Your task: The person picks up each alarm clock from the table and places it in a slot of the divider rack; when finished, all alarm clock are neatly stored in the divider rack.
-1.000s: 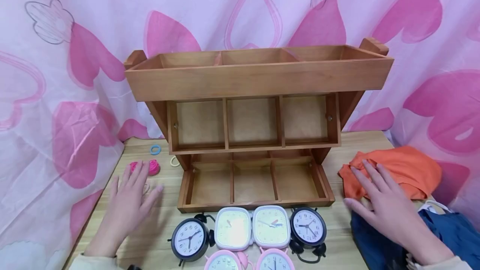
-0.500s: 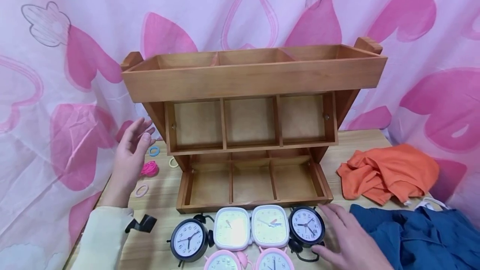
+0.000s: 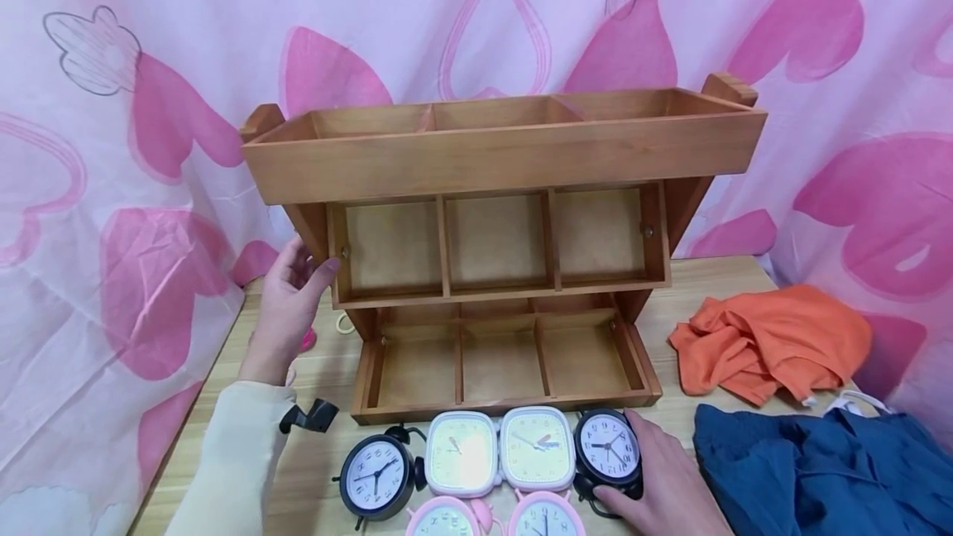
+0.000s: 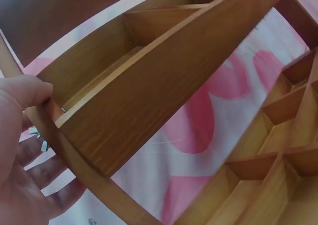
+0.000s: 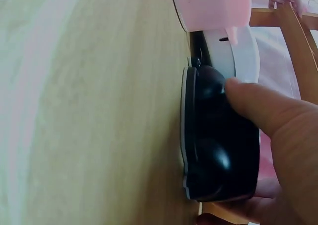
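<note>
A three-tier wooden storage rack (image 3: 506, 168) with divided trays stands in the middle of the head view. My left hand (image 3: 286, 313) grips its left side frame by the middle tray; in the left wrist view the thumb lies over the wooden edge, the other fingers behind it. At the lower right, my right hand (image 3: 666, 478) holds the right black alarm clock (image 3: 606, 447) between thumb and fingers. The right wrist view shows the clock's dark body (image 5: 218, 140) by the tabletop. Beside it are two pale square clocks (image 3: 538, 447), two pink clocks (image 3: 547, 515) and another black alarm clock (image 3: 375, 476).
Crumpled orange cloth (image 3: 774, 342) and dark blue cloth (image 3: 811, 461) lie at the right of the table. Behind my left hand are a partly hidden pink bundle (image 3: 308, 341) and a cream ring (image 3: 344, 323). A patterned pink curtain (image 3: 201, 288) hangs close behind.
My left hand has risen from above the pink bundle and taken hold of the rack's left side. My right hand has left the orange cloth, moved left and grasped the black alarm clock.
</note>
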A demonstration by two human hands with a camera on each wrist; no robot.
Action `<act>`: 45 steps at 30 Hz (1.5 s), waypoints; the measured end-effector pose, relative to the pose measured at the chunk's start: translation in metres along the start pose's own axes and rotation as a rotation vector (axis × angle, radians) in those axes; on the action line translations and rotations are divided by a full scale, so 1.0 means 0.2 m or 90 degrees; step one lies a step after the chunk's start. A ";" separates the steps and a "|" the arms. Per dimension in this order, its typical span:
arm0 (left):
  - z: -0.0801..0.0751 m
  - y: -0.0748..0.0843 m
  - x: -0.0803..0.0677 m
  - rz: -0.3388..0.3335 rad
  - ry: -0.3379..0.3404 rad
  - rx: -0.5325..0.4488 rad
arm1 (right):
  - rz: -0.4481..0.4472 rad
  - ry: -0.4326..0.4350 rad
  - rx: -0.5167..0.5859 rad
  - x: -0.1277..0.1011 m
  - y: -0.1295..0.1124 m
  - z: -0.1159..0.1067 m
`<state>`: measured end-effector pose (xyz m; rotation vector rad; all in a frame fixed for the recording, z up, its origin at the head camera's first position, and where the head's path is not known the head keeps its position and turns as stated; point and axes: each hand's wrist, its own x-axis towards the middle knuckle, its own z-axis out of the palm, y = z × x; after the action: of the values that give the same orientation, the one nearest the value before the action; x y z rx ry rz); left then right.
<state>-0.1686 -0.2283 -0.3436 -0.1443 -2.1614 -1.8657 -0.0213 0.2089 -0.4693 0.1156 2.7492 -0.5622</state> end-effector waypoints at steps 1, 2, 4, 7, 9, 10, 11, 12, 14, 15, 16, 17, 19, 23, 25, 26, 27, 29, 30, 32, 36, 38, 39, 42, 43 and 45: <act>0.00 0.00 0.00 -0.003 0.006 0.010 | -0.003 0.006 -0.002 0.00 0.00 0.00; 0.00 0.00 0.00 -0.007 0.011 0.023 | -0.006 0.013 -0.001 0.00 0.00 0.00; 0.01 -0.01 -0.01 -0.016 0.018 0.048 | -0.014 0.030 0.005 0.00 0.01 0.01; 0.02 -0.03 -0.01 -0.015 0.035 0.058 | -0.027 0.053 0.027 0.00 0.02 0.02; 0.03 -0.03 -0.02 -0.007 0.048 0.056 | -0.031 0.058 0.048 0.00 0.03 0.02; 0.03 -0.04 -0.02 -0.001 0.053 0.052 | -0.031 0.057 0.059 0.00 0.04 0.02; 0.03 -0.04 -0.02 0.004 0.057 0.045 | -0.030 0.055 0.072 -0.01 0.04 0.02; 0.04 -0.04 -0.02 0.008 0.062 0.039 | -0.028 0.051 0.085 -0.01 0.05 0.01; 0.05 -0.04 -0.02 0.013 0.068 0.021 | -0.014 0.041 0.108 -0.04 0.06 0.00; 0.05 -0.04 -0.02 0.015 0.070 0.009 | 0.002 0.034 0.120 -0.05 0.06 -0.02; 0.05 -0.04 -0.02 0.017 0.072 -0.002 | 0.009 0.035 0.129 -0.07 0.07 -0.03; 0.05 -0.04 -0.02 0.018 0.073 -0.013 | 0.013 0.043 0.138 -0.09 0.07 -0.05; 0.06 -0.05 -0.02 0.021 0.076 -0.030 | 0.021 0.059 0.145 -0.11 0.06 -0.11; 0.05 -0.05 -0.03 0.025 0.084 -0.037 | -0.022 0.152 0.158 -0.11 0.01 -0.22; 0.04 -0.05 -0.03 0.026 0.085 -0.037 | -0.063 0.207 0.169 -0.07 -0.02 -0.27; 0.04 -0.05 -0.03 0.026 0.085 -0.038 | -0.088 0.235 0.175 -0.04 -0.04 -0.28; 0.03 -0.05 -0.03 0.026 0.085 -0.040 | -0.109 0.255 0.178 0.00 -0.06 -0.30; 0.03 -0.05 -0.03 0.026 0.083 -0.038 | -0.156 0.299 0.184 0.07 -0.08 -0.31; 0.02 -0.05 -0.03 0.026 0.082 -0.036 | -0.173 0.314 0.186 0.11 -0.08 -0.31; 0.02 -0.06 -0.03 0.025 0.079 -0.031 | -0.198 0.336 0.189 0.19 -0.10 -0.30; 0.02 -0.05 -0.03 0.024 0.076 -0.020 | -0.213 0.359 0.200 0.30 -0.11 -0.29; 0.02 -0.05 -0.03 0.022 0.076 -0.018 | -0.200 0.355 0.204 0.34 -0.12 -0.28; 0.02 -0.05 -0.03 0.022 0.077 -0.017 | -0.188 0.348 0.204 0.36 -0.13 -0.27; 0.03 -0.05 -0.03 0.020 0.073 -0.014 | -0.135 0.315 0.189 0.39 -0.13 -0.25; 0.03 -0.05 -0.03 0.019 0.071 -0.011 | -0.117 0.304 0.185 0.39 -0.13 -0.24; 0.03 -0.05 -0.03 0.021 0.067 -0.008 | -0.091 0.294 0.173 0.40 -0.13 -0.22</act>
<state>-0.1665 -0.2229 -0.3566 -0.0820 -2.0647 -1.8270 -0.1149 0.2030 -0.4478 0.1263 3.1223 -1.0661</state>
